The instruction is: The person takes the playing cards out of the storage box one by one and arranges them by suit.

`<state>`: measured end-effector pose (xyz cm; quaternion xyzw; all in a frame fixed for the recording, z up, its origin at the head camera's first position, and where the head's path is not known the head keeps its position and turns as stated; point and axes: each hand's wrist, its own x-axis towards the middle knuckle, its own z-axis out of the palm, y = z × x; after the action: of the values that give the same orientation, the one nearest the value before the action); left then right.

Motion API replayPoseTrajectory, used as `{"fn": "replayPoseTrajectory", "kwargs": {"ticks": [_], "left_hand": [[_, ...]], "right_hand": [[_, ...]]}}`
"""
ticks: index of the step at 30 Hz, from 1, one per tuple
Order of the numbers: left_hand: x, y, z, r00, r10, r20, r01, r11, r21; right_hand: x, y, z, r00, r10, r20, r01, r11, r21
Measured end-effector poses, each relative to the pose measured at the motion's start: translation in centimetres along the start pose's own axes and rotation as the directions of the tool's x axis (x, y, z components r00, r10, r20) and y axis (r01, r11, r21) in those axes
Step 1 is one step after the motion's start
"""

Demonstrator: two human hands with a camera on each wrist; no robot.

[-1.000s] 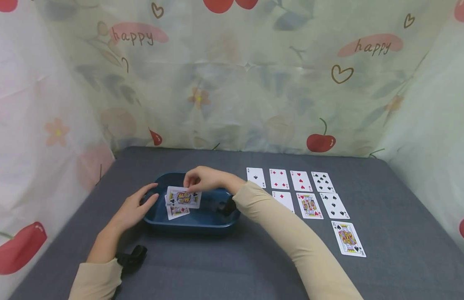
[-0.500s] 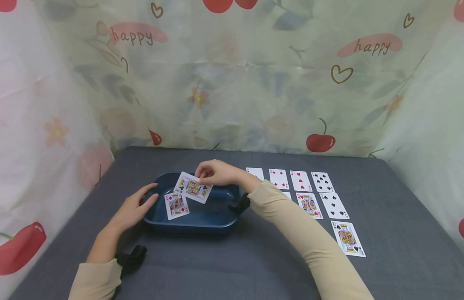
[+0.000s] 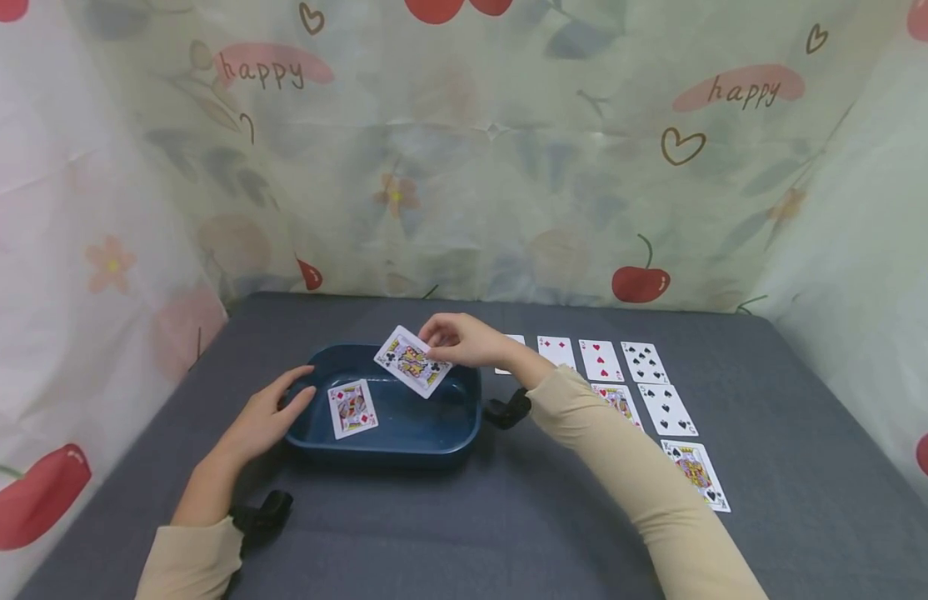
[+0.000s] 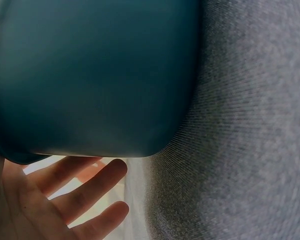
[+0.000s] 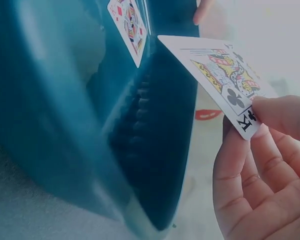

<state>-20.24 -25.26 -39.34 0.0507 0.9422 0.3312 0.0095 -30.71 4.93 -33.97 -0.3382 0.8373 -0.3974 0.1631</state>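
A dark blue oval tray [image 3: 389, 452] stands on the table, left of centre. My left hand [image 3: 261, 417] holds its left end, thumb and forefinger over the rim; in the left wrist view the other fingers [image 4: 90, 197] spread outside the wall. Over the tray's right half, my right hand [image 3: 467, 340] pinches a king of clubs [image 3: 410, 360] at one corner, between thumb and fingers. The right wrist view shows this card [image 5: 225, 75] face up and tilted above the rim. A king of diamonds [image 3: 353, 408] lies face up inside the tray, toward its left end.
Face-up playing cards lie in rows at the right: a four of diamonds [image 3: 556, 350], a seven of spades [image 3: 644, 362], a five of spades [image 3: 668, 410], a king of spades [image 3: 696, 473] and others. The right sleeve [image 3: 629, 475] covers part of them. A patterned curtain [image 3: 494, 167] hangs behind.
My right hand has lifted the king of clubs off the king of diamonds and moved it right and toward the tray's far rim, turning it. The left hand has stayed put.
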Motion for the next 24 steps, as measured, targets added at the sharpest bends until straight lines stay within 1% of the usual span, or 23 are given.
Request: {"fn": "replayPoseTrajectory", "kwargs": {"ticks": [4,10,17,20,24], "left_hand": [[0.0,0.0,0.0,1.000,0.002,0.001,-0.002,1.000,0.000],[0.0,0.0,0.0,1.000,0.008,0.000,-0.008,1.000,-0.001],[0.0,-0.1,0.0,1.000,0.002,0.005,-0.002,1.000,0.002],[0.0,-0.1,0.0,1.000,0.002,0.003,-0.002,1.000,0.003],[0.0,-0.1,0.0,1.000,0.002,0.003,-0.002,1.000,0.005]], "right_hand": [[-0.7,0.4,-0.3,0.999,-0.004,-0.032,0.005,1.000,0.022],[-2.0,0.7,-0.9,0.996,0.062,-0.071,-0.055,0.994,0.098],[-3.3,1.7,-1.7,0.993,0.044,-0.110,-0.026,0.987,0.158],[-3.9,2.3,-2.0,0.989,0.059,-0.137,-0.034,0.983,0.178],[-4.7,3.0,-2.3,0.980,0.096,-0.172,-0.055,0.972,0.230]]}}
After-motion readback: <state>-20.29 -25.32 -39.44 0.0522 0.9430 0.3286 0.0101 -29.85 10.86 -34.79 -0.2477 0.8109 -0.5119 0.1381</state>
